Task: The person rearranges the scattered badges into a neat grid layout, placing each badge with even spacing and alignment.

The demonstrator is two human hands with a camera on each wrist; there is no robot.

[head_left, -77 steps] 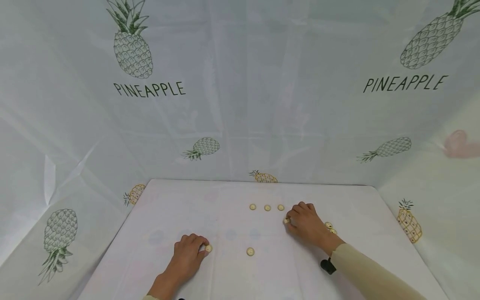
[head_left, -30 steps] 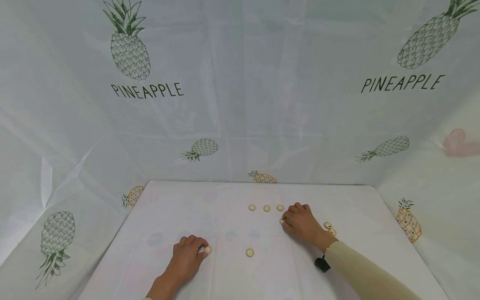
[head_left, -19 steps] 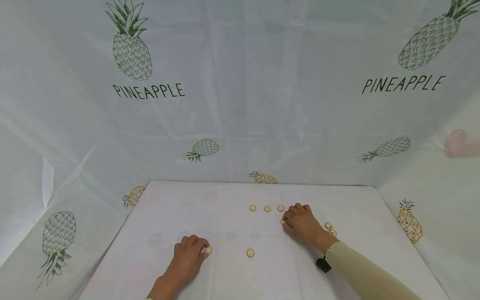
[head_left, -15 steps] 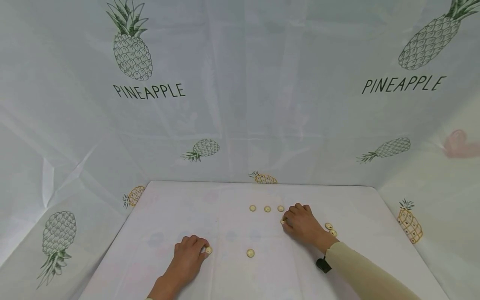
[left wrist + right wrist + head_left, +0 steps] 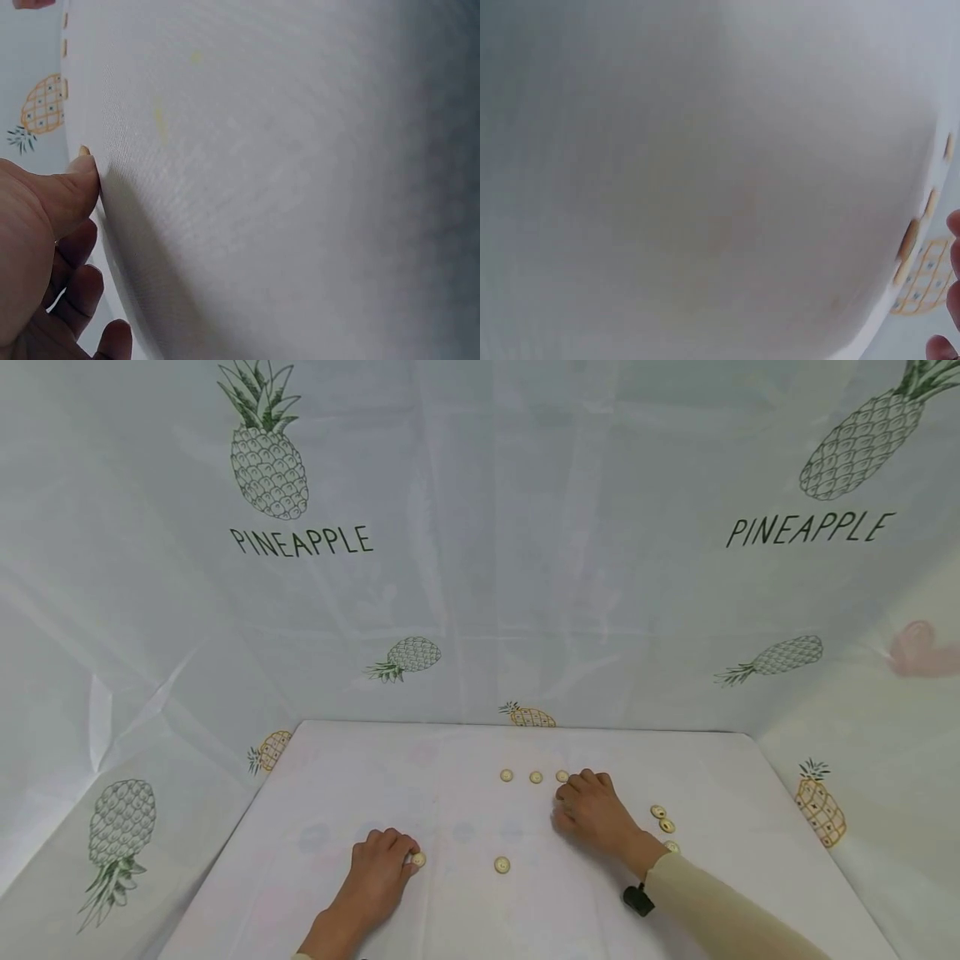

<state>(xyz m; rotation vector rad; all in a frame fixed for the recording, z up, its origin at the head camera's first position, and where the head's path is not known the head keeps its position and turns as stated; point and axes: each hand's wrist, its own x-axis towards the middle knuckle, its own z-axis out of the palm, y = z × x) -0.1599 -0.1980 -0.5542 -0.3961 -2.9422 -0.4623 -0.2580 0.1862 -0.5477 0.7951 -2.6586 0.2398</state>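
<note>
In the head view, my left hand (image 5: 378, 872) pinches a round cream button (image 5: 419, 859) between thumb and index finger on the white table; the left wrist view shows the button's edge (image 5: 84, 151) at the thumb tip. My right hand (image 5: 596, 817) rests low over the table, fingers bent, just nearer me than a row of three similar buttons (image 5: 536, 777). The head view shows no button at its fingertips, which partly hide that spot. In the right wrist view, a darker button (image 5: 908, 240) lies left of the partly cropped fingers (image 5: 954, 300).
One button (image 5: 502, 864) lies alone between the hands. To the right, near the right wrist, are two touching buttons (image 5: 667, 825) and another button (image 5: 672, 846) beside the sleeve. A pineapple-print sheet (image 5: 480, 568) hangs behind the table (image 5: 360, 760).
The right hand has shifted slightly left, and the button seen at its fingertips is out of sight in the head view. A button by the right sleeve is now uncovered. The left hand stays put.
</note>
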